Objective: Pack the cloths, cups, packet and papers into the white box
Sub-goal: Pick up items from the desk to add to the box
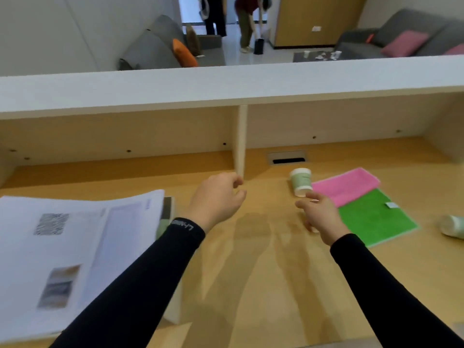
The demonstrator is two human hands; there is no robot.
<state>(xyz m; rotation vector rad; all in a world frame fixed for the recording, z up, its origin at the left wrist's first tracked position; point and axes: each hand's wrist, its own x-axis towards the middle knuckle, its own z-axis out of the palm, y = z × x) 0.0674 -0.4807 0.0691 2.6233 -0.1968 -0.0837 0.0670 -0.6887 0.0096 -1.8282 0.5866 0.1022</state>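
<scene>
Just ahead of your right hand [320,217] a paper cup [301,181] lay tipped on the wooden surface [251,259], touching the pink cloth [347,185]; the green cloth [376,218] lay nearer you, and a second cup [453,226] lay farther right. Your right fingers [312,196] were spread and empty. Your left hand [217,199] hovered loosely curled, holding nothing. Papers [75,252] covered the white box [173,307] at left.

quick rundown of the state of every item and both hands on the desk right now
papers: spread over the white box, blurred
white box: mostly hidden under papers
near cup: lying on its side, beside the pink cloth
far cup: lying on its side
pink cloth: folded flat
green cloth: flat on desk
left hand: empty, fingers curled
right hand: empty, open
</scene>
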